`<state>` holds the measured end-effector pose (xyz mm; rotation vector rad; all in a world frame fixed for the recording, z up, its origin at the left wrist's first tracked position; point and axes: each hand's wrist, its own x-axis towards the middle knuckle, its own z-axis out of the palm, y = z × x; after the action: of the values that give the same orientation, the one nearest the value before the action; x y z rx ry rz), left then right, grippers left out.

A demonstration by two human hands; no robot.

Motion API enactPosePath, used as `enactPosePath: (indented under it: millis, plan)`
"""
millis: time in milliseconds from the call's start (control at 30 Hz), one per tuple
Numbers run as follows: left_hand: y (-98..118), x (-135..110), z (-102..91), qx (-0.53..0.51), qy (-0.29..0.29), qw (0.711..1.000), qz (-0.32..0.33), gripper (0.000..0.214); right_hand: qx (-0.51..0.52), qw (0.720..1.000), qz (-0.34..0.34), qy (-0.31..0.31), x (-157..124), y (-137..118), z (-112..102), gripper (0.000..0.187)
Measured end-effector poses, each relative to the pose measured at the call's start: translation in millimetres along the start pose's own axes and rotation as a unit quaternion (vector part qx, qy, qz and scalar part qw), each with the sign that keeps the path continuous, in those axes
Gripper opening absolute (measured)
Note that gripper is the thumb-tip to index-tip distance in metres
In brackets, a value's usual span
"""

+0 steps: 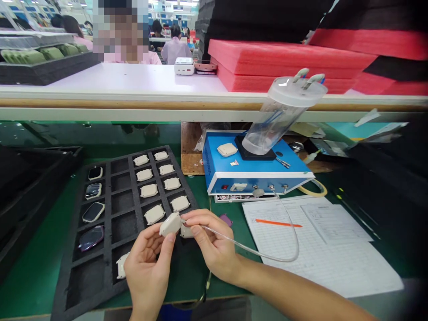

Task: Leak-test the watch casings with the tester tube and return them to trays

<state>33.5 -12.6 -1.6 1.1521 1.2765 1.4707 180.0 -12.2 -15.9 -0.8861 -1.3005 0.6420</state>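
Observation:
My left hand [149, 263] pinches a cream watch case [170, 224] by its edges, raised above the near right part of a black foam tray [85, 281]. My right hand [214, 245] grips the end of a thin transparent tube [287, 260], its tip at the right edge of that case; whether they touch is too small to tell. The tube loops back to the front of a blue box [214, 178]. Cream watch cases [149, 191] fill the tray's right compartments. Watch cases with dark glass [93, 212] lie in its left column. My hands partly hide the tray's near right part.
On the blue box stand a tilted transparent cylinder [272, 118] and another cream case [227, 150]. Paper sheets [321, 267] with an orange strip [279, 223] lie to the right. A white shelf [133, 80] crosses behind, carrying pink foam [287, 58]. A person [133, 55] sits beyond.

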Motion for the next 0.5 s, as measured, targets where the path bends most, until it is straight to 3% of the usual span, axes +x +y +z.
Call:
enactPosePath:
  millis: [500]
  plan:
    - [0.1, 1.6, -0.2, 0.012, 0.013, 1.0, -0.003, 0.032, 0.013, 1.0, 0.003, 0.0, 0.2, 3.7, 1.1, 0.017]
